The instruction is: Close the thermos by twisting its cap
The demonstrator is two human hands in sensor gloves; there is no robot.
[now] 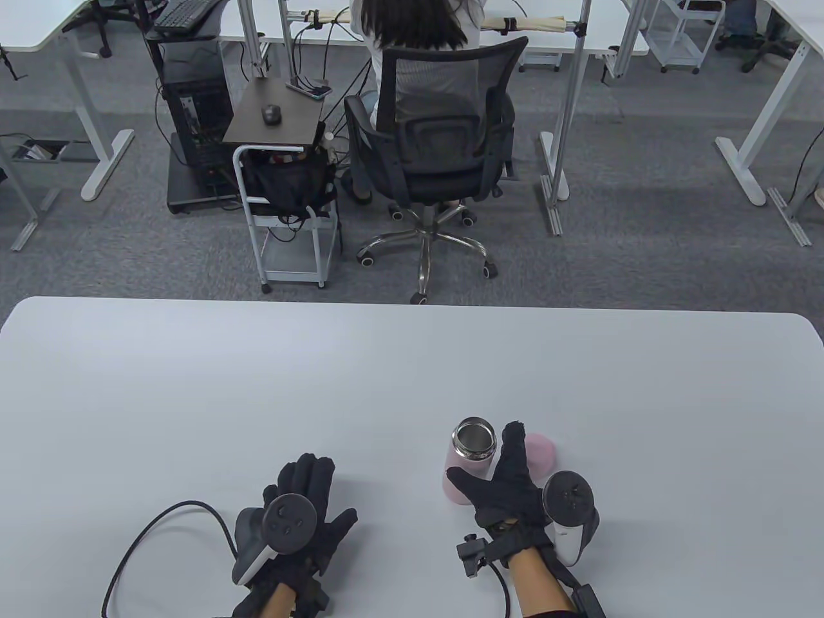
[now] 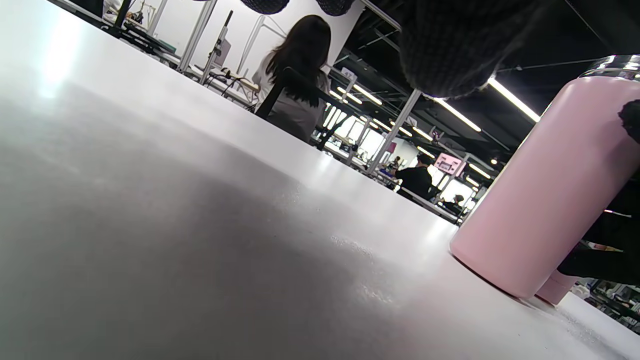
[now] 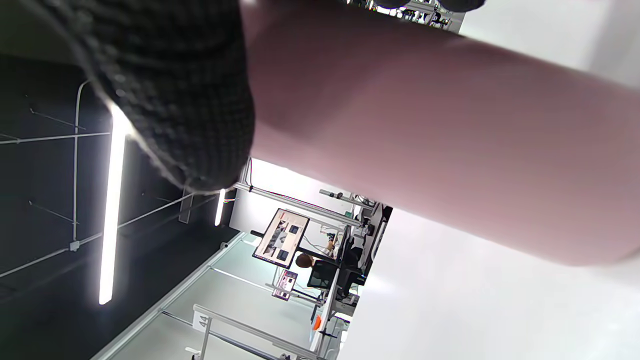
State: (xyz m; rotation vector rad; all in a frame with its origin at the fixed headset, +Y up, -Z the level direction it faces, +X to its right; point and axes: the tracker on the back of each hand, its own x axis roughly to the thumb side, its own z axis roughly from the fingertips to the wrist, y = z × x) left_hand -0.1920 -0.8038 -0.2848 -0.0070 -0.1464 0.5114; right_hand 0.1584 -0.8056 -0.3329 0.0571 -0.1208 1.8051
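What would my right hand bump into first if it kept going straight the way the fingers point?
Probably the pink cap: the right hand has straight fingers aimed between the open thermos and the cap, overlapping the cap's edge. Its thumb lies against the thermos; depth is unclear.

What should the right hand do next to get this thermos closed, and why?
Probably move the right hand onto the pink cap and take a grip on it. The thermos stands upright with its steel mouth open, the cap lies on the table just beyond that hand's straight fingers, and the left hand rests flat on the table.
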